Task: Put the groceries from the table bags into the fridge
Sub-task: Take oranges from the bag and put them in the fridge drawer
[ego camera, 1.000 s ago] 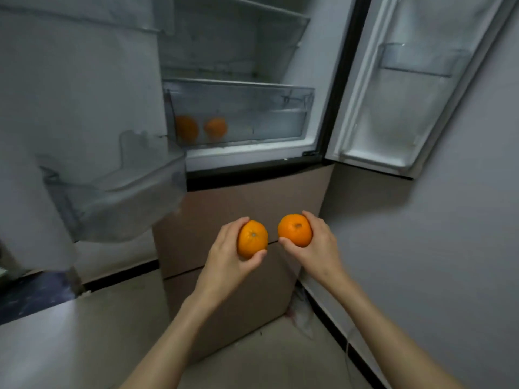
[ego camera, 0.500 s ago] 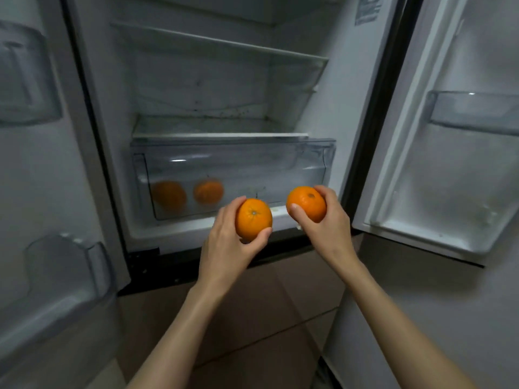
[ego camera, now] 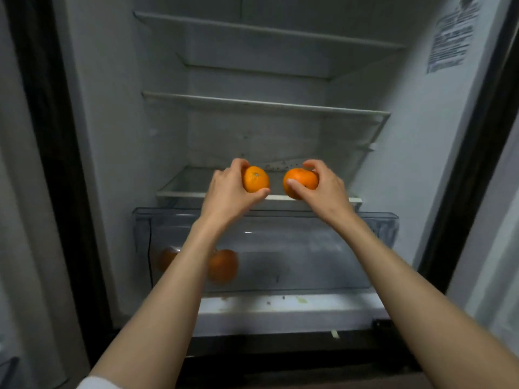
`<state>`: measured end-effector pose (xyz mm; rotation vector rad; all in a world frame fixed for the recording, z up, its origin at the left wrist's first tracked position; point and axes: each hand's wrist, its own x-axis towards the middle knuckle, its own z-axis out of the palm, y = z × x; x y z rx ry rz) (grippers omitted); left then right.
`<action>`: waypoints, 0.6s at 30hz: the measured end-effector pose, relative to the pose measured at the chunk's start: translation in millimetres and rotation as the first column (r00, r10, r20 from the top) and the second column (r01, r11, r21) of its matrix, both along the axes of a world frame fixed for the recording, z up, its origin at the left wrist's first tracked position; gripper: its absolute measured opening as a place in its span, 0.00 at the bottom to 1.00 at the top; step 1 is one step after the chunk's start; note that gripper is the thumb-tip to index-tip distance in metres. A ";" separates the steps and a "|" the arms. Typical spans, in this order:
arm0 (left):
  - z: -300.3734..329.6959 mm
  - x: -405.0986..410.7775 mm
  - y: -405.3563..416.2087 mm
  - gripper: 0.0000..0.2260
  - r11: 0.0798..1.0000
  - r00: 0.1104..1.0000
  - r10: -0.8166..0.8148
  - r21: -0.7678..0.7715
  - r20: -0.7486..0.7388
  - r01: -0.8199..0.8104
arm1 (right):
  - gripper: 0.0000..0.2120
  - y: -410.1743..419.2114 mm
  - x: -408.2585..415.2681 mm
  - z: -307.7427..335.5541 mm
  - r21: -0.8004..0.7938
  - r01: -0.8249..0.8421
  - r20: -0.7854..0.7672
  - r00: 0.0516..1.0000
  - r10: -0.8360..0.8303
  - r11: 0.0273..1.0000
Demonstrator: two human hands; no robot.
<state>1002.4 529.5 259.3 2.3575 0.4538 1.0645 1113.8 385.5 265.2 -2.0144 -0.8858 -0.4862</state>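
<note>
My left hand [ego camera: 224, 192] grips one orange [ego camera: 255, 179], and my right hand [ego camera: 323, 189] grips a second orange [ego camera: 299, 181]. Both fruits hang side by side in front of the lowest glass shelf [ego camera: 182, 194] of the open fridge, just above the clear crisper drawer [ego camera: 323, 248]. Inside that drawer two more oranges show through the plastic: one [ego camera: 223, 265] near my left forearm, another [ego camera: 165, 258] partly hidden behind it.
Two higher glass shelves [ego camera: 264, 106] span the fridge interior. A printed label [ego camera: 449, 43] sticks to the right inner wall. Open doors flank both sides, with a door bin at the lower left [ego camera: 8, 369]. Small crumbs lie on the white ledge [ego camera: 280, 307] below the drawer.
Both hands rose with their oranges from below the fridge compartment up to the lowest shelf level, and my view moved closer to the fridge interior.
</note>
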 end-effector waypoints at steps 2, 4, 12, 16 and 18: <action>-4.6 13.9 2.1 0.27 0.999 0.988 0.052 -0.007 -0.148 -0.053 | 0.23 5.3 14.2 -5.7 -0.118 -0.018 -0.024 1.000 0.015 0.993; -9.1 24.4 4.5 0.26 0.990 0.952 0.130 -0.014 -0.276 -0.139 | 0.21 8.0 24.0 -12.3 -0.263 -0.026 -0.016 1.000 0.022 0.964; -8.5 40.4 13.0 0.24 0.979 0.796 0.205 0.128 -0.570 -0.160 | 0.17 22.3 43.8 -10.0 -0.580 -0.077 -0.136 0.991 -0.004 0.811; -9.4 43.5 18.0 0.24 0.976 0.765 0.219 0.151 -0.606 -0.160 | 0.19 22.3 42.6 -12.1 -0.606 -0.051 -0.082 0.997 0.002 0.793; -11.5 43.2 16.7 0.27 0.971 0.773 0.235 0.171 -0.589 -0.165 | 0.22 20.7 40.9 -12.5 -0.621 -0.036 -0.059 0.998 -0.001 0.783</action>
